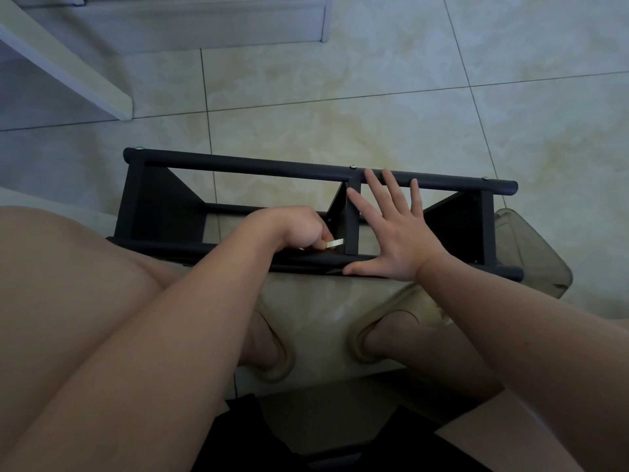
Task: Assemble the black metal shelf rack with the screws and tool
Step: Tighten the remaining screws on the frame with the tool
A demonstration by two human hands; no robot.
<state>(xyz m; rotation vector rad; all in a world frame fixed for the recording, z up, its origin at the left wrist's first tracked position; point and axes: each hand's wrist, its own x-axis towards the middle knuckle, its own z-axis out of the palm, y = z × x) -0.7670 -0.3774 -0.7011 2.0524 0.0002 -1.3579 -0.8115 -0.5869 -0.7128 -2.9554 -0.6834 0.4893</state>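
the black metal shelf rack [258, 166] lies on the tiled floor [340, 97] just in front of the seated person's feet, its long rails running left to right across the view. the far rail carries three small silver screws [352, 166]: one at its left end, one near the middle and one near the right end. flat black panels join the far rail to the near one at both ends, and a narrower middle upright [352, 226] joins them at the centre.

the left hand [296, 229] reaches in between the two rails, fingers curled tight around a small pale tool [335, 244] whose flat end sticks out toward the middle upright, just beside it and low, near the near rail. whether the tip sits on a screw cannot be told.

the right hand [398, 240] is spread flat with straight fingers: the thumb lies along the near rail, the palm is over the gap to the right of the middle upright, and the fingertips reach the far rail. it holds nothing.

both feet wear tan slippers [391, 332] on the floor below the rack. a clear, greyish plastic container [531, 253] stands against the rack's right end. a pale furniture edge [68, 63] runs along the upper left corner.
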